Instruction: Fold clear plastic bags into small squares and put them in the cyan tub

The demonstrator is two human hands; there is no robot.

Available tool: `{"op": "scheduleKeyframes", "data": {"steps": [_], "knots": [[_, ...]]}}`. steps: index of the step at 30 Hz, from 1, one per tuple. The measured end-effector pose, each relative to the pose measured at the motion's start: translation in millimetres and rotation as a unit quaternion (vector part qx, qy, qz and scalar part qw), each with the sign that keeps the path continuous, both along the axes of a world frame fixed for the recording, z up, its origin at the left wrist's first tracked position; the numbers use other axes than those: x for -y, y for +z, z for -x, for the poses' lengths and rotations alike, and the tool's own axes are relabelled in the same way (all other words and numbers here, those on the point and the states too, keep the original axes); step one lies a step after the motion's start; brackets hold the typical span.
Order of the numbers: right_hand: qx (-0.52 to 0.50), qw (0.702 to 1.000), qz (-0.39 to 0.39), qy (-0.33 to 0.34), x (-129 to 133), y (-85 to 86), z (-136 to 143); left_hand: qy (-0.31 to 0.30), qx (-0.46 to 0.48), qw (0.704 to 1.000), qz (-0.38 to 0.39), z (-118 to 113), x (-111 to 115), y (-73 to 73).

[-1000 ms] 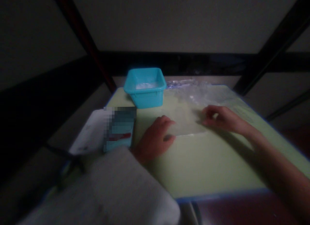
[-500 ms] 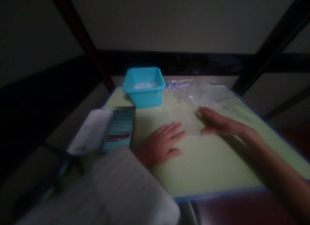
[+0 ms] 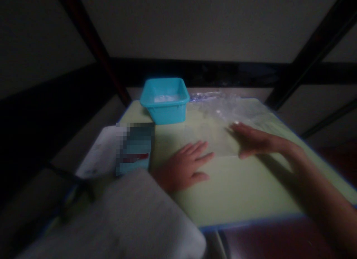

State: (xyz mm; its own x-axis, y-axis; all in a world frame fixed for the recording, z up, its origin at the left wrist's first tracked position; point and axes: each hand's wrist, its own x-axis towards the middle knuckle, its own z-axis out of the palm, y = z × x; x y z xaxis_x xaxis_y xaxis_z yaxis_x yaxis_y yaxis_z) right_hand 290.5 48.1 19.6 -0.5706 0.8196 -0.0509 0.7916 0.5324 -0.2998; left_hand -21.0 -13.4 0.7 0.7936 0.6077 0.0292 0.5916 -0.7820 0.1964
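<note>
Fingers spread, my left hand lies flat on the yellow tabletop, its fingertips at the near left edge of a thin clear plastic sheet or bag. My right hand is at the right side of that plastic, with its fingers stretched out and nothing gripped. Whether its fingertips touch the plastic or hover just over it I cannot tell. More crumpled clear plastic lies behind the right hand, towards the far right edge. The picture is dim and blurred, so the plastic's outline is faint.
A turquoise basin with something whitish inside stands at the back left. A blurred-out flat object lies left of my left hand, beside a white sheet or board. A pale grey surface covers the lower left. The table has a blue edge.
My right hand has shifted slightly to the right, its thumb farther from the plastic's middle. My left hand stays in place.
</note>
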Motion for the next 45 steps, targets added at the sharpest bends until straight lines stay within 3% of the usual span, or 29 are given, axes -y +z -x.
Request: {"op": "scheduleKeyframes", "data": {"steps": [4, 7, 13, 18, 22, 32, 38, 45], "knots": [[-0.044, 0.998, -0.004, -0.043, 1, 11.6, 7, 0.006, -0.003, 1.000, 0.005, -1, 1, 1.2], [-0.118, 0.990, 0.068, -0.037, 3, 16.2, 11, 0.008, 0.000, 1.000, 0.004, -1, 1, 1.7], [-0.251, 0.924, 0.276, -0.086, 10, 17.0, 21, 0.008, -0.002, 1.000, 0.015, -1, 1, 1.0], [-0.281, 0.887, 0.351, -0.103, 15, 20.9, 29, 0.008, 0.007, 1.000, 0.012, -1, 0, 0.3], [-0.306, 0.874, 0.364, -0.100, 13, 19.0, 31, 0.001, 0.012, 1.000, 0.004, 0, 0, -1.3], [-0.322, 0.883, 0.333, -0.080, 8, 9.8, 33, 0.004, 0.013, 1.000, 0.005, -1, 0, -1.3], [-0.323, 0.881, 0.343, -0.045, 9, 11.1, 36, -0.002, 0.016, 1.000, -0.001, 0, 0, -3.9], [-0.328, 0.887, 0.324, 0.044, 11, 10.3, 40, -0.001, 0.013, 1.000, 0.003, 0, 0, -2.3]]}}
